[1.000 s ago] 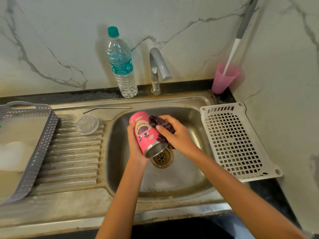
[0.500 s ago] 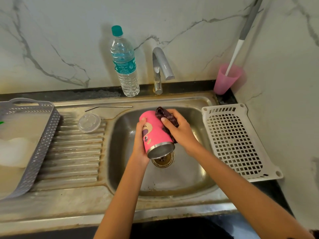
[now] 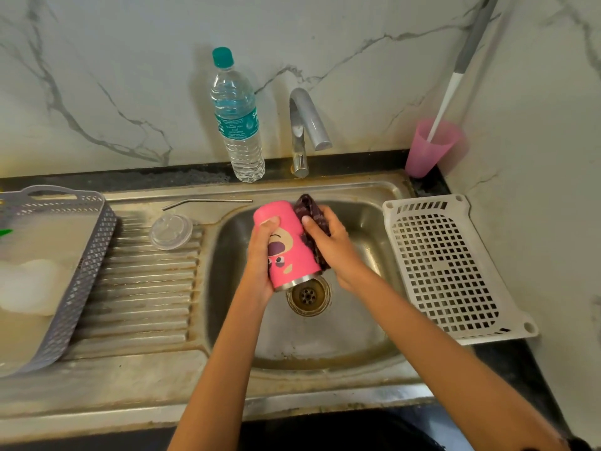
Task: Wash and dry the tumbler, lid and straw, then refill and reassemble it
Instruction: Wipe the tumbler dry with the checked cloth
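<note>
Pink and round, the metal tumbler (image 3: 289,252) with a bear face hangs tilted over the steel sink bowl (image 3: 325,336), its silver rim low above the drain hole (image 3: 308,296). The left hand (image 3: 260,258) wraps around the tumbler's left side, and the right hand (image 3: 331,245) grips a dark purple cloth (image 3: 309,209) and presses it on the tumbler's right side. Left of the sink bowl, the round clear plastic lid (image 3: 170,231) lies on the ribbed steel board (image 3: 140,288), and the thin metal straw (image 3: 208,202) lies by the bowl's back left corner.

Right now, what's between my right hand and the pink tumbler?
A dark scrub pad: the right hand holds it against the pink tumbler, as the head view shows.
</note>
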Demonstrator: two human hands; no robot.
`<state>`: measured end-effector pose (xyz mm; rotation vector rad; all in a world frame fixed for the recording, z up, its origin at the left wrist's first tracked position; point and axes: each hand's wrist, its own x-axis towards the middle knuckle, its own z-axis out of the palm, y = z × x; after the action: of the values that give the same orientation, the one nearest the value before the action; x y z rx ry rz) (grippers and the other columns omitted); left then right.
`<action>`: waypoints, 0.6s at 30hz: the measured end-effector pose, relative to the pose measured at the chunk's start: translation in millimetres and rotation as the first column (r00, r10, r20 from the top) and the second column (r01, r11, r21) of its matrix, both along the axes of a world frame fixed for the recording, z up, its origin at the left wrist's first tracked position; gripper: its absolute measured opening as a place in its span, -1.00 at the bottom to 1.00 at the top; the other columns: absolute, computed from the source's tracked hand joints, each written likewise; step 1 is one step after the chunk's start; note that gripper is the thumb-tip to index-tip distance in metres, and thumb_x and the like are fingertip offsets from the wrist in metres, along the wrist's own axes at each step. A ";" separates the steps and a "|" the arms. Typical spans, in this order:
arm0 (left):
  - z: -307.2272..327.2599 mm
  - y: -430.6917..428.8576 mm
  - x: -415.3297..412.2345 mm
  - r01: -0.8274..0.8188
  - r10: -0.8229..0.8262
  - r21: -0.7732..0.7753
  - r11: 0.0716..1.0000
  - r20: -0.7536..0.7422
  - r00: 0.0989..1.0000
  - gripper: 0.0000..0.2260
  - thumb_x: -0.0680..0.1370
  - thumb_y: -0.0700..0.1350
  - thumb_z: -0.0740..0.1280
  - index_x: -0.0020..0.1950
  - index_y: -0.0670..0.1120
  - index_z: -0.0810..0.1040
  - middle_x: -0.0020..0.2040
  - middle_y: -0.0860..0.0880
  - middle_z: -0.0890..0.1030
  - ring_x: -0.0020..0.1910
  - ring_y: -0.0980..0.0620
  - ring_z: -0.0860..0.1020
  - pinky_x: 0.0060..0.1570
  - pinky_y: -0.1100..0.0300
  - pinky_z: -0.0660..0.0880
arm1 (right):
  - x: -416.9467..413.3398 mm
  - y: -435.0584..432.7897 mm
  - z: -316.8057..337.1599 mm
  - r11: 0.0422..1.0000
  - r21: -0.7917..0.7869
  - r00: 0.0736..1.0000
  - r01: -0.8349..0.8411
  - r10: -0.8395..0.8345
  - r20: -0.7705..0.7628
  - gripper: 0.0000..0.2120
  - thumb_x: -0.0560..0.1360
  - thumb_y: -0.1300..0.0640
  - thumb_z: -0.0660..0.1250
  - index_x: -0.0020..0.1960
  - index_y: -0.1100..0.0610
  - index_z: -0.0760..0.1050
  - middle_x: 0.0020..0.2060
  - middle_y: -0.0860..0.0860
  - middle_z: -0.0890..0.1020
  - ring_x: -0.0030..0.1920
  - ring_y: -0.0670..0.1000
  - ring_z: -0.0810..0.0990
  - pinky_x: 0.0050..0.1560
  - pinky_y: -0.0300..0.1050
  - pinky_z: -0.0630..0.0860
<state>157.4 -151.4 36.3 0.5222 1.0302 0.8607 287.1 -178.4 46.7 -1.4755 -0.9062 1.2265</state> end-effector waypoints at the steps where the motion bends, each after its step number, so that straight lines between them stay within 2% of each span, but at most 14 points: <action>1: -0.5 3.0 -5.3 -0.041 0.042 0.016 0.999 -0.016 0.999 -0.44 0.39 0.09 0.45 0.31 -0.11 0.47 0.05 -0.19 0.66 -0.09 -0.11 0.67 -0.19 -0.04 0.62 | -1.9 -3.6 -3.1 0.999 -0.034 0.998 -0.032 0.031 -0.046 -0.74 0.58 -0.04 0.28 0.25 -0.02 0.43 0.10 -0.01 0.60 0.08 -0.03 0.61 0.06 -0.10 0.59; 4: 5.4 11.7 -25.5 -0.208 0.211 0.084 0.974 -0.021 0.977 -0.62 0.47 0.06 0.41 0.21 -0.09 0.51 -0.10 -0.07 0.66 -0.14 -0.05 0.65 -0.16 -0.03 0.64 | -4.3 -15.6 -13.3 0.978 -0.134 0.974 -0.160 0.135 -0.180 -0.77 0.59 0.04 0.29 0.25 -0.03 0.45 0.04 -0.04 0.63 -0.01 -0.10 0.64 -0.10 -0.27 0.58; 7: 11.5 19.1 -50.6 -0.290 0.320 0.269 0.918 -0.071 0.945 -0.50 0.49 -0.04 0.43 0.39 -0.05 0.38 -0.04 -0.03 0.62 -0.14 0.04 0.65 -0.21 0.08 0.62 | -11.0 -19.3 -24.2 0.968 -0.193 0.975 -0.162 0.127 -0.182 -0.80 0.60 0.07 0.28 0.21 -0.03 0.44 0.00 -0.04 0.62 -0.09 -0.14 0.63 -0.22 -0.33 0.56; 10: 12.7 21.1 -86.9 -0.266 0.401 0.471 0.841 -0.213 0.891 -0.38 0.48 -0.21 0.45 0.47 -0.03 0.26 0.14 -0.04 0.55 -0.05 0.11 0.61 -0.17 0.23 0.57 | -20.3 -16.2 -33.9 0.967 -0.232 0.988 -0.105 0.075 -0.133 -0.81 0.59 0.03 0.28 0.19 -0.09 0.43 0.12 0.01 0.60 0.04 -0.03 0.61 -0.06 -0.20 0.58; 12: 12.0 18.2 -113.0 -0.217 0.436 0.552 0.805 -0.302 0.848 -0.29 0.44 -0.29 0.48 0.50 0.00 0.23 0.25 -0.02 0.49 0.02 0.21 0.58 -0.10 0.30 0.56 | -23.7 -14.8 -38.7 0.962 -0.252 0.990 -0.105 0.079 -0.114 -0.82 0.59 0.02 0.28 0.19 -0.08 0.43 0.13 0.02 0.59 0.06 -0.02 0.60 -0.02 -0.15 0.56; 15: 1.9 12.5 -148.3 -0.205 0.481 0.580 0.789 -0.375 0.792 -0.21 0.38 -0.28 0.53 0.49 0.05 0.22 0.34 -0.02 0.45 0.16 0.15 0.54 0.06 0.25 0.56 | -29.8 -14.2 -42.5 0.960 -0.262 0.993 -0.098 0.077 -0.090 -0.84 0.60 0.03 0.27 0.18 -0.06 0.43 0.07 -0.02 0.59 -0.01 -0.08 0.59 -0.05 -0.18 0.54; 18: -12.8 7.4 -173.4 -0.225 0.522 0.573 0.788 -0.428 0.738 -0.19 0.34 -0.24 0.58 0.46 0.10 0.26 0.36 -0.04 0.45 0.26 0.04 0.51 0.25 0.06 0.51 | -35.2 -12.8 -44.9 0.963 -0.262 0.996 -0.054 0.035 -0.077 -0.87 0.60 0.04 0.26 0.15 -0.06 0.41 -0.02 -0.08 0.57 -0.09 -0.13 0.57 -0.07 -0.19 0.53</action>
<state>-15.9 -144.0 23.5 1.0701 1.5150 1.4146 251.9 -191.2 1.8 -1.6145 -0.7519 1.4691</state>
